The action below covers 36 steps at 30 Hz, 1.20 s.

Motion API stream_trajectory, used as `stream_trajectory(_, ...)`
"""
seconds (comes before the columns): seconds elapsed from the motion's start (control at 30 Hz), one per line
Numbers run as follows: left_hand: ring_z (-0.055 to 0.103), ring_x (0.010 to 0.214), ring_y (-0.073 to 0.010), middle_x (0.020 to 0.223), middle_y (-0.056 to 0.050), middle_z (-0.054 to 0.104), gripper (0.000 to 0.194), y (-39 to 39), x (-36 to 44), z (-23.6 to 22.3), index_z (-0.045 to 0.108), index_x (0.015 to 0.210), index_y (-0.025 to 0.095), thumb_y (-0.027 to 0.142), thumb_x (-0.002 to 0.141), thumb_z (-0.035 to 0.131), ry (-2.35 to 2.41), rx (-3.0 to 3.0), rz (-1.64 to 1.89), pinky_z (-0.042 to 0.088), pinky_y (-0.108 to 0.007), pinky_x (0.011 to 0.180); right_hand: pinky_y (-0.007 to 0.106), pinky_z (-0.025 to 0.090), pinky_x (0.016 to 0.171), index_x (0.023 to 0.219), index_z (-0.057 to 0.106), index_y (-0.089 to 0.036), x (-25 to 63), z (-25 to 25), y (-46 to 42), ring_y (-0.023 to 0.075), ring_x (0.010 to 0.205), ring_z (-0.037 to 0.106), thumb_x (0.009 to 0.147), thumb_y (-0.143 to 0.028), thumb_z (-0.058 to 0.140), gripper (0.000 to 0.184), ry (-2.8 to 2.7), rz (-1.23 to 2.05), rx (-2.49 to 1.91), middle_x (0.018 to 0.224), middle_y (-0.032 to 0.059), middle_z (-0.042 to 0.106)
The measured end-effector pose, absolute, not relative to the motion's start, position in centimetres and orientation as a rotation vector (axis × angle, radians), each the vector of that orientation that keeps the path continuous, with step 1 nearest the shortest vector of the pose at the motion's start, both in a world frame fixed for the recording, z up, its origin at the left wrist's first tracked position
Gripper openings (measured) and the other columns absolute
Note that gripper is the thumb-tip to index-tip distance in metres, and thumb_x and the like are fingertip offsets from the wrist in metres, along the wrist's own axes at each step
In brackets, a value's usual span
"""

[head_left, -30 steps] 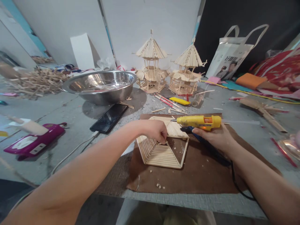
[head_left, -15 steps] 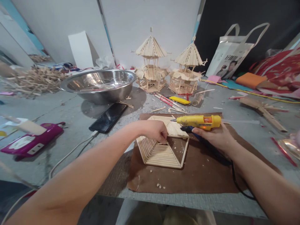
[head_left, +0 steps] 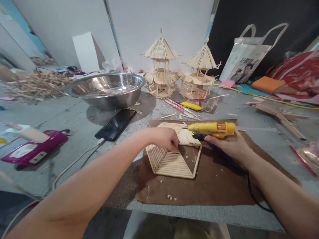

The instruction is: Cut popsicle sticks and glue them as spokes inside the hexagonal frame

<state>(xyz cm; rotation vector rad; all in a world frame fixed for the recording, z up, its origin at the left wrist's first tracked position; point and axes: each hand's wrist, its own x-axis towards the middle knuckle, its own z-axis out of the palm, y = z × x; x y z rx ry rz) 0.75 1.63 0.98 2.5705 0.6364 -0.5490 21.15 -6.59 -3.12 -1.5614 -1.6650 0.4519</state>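
Observation:
A six-sided panel of thin wooden sticks (head_left: 171, 165) lies on a brown sheet (head_left: 214, 189). Most of its triangular sections are filled with rows of sticks; one at the right is open and shows the brown sheet. My left hand (head_left: 169, 138) is closed in a pinch at the panel's middle, pressing at a short stick there; its fingertips partly hide it. My right hand (head_left: 228, 144) grips a yellow and blue hot glue gun (head_left: 211, 129) by the handle. The gun's nozzle points left, above the panel's far part and apart from my left hand.
Two stick pagodas (head_left: 161, 71) stand at the back. Left are a steel basin (head_left: 107, 89), a phone (head_left: 116, 124), a purple power strip (head_left: 47, 146) and a stick pile (head_left: 37, 83). A yellow cutter (head_left: 191, 106) lies beyond the sheet. A black cord (head_left: 251, 192) trails at right.
Almost nothing differs. The view has shifted very slightly; both hands, the glue gun and the panel keep the same positions relative to one another.

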Motion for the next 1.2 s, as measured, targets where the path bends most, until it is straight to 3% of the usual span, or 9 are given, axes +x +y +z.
stream_trajectory(1.2,0.047,0.059,-0.0073,0.073,0.001,0.063,0.022,1.10,0.21,0.43,0.064,0.081,0.018,0.028,0.067,0.050,0.696,2.563,-0.419,0.029,-0.017,0.053,0.031,0.050,0.066,0.083,0.060,-0.020,21.10,-2.94,-6.80,0.0205,0.074,0.060,0.061,-0.040,0.059,0.029,-1.654,0.488,-1.532,0.080,0.0022,0.065)
